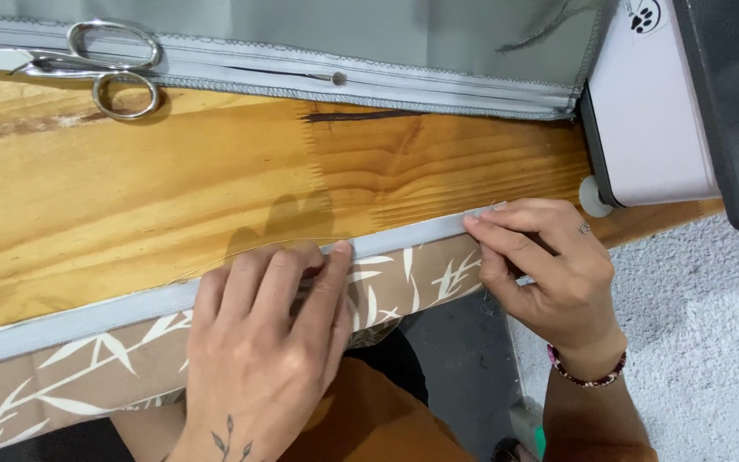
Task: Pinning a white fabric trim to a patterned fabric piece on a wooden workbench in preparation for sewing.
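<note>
A brown fabric strip [79, 372] printed with white leaves lies along the near edge of a wooden table [215, 188], with a grey zipper tape [87, 318] running along its top edge. My left hand [267, 342] presses flat on the fabric and tape, fingers close together. My right hand [549, 274] pinches the right end of the grey tape between thumb and fingers. A beaded bracelet sits on that wrist.
Silver scissors [104, 64] lie at the back left on a grey fabric [344, 43] with a zipper edge. A pale pink sewing machine [652, 111] stands at the right end of the table. Grey floor [712, 342] shows below.
</note>
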